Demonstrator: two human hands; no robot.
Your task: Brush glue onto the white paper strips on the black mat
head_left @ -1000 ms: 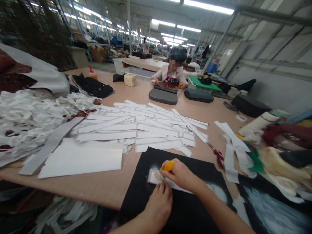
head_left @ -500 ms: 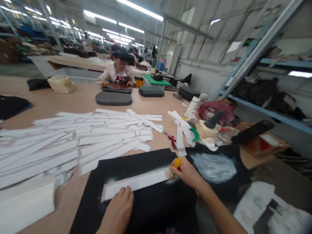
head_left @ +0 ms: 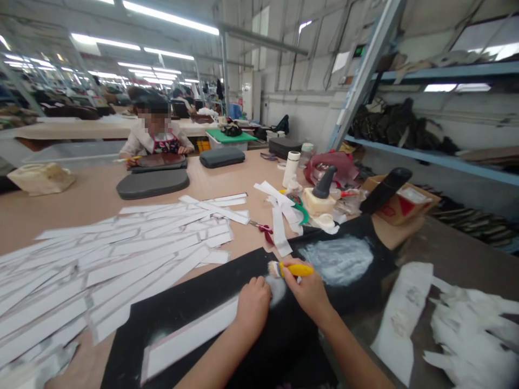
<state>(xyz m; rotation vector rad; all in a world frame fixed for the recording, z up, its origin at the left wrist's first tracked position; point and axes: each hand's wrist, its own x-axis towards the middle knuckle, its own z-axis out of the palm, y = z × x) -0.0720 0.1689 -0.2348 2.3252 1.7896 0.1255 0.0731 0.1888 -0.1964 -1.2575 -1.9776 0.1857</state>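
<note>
We record the right hand (head_left: pixel 308 289) narrowly pinching a yellow-handled bristle brush (head_left: pixel 295 269); the left hand (head_left: pixel 253 308) presses, open, on the end of a long white flexible strip (head_left: pixel 188 337), lying on a black board (head_left: pixel 203 292). The strip looks light and limp; we judge it best held flat at its end.

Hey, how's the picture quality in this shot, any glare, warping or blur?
In the head view, the ceiling strip lights glare white, the steel shelf upright leans steeply from wide-lens distortion, and the right hand and yellow-handled brush stay fairly sharp.
</note>
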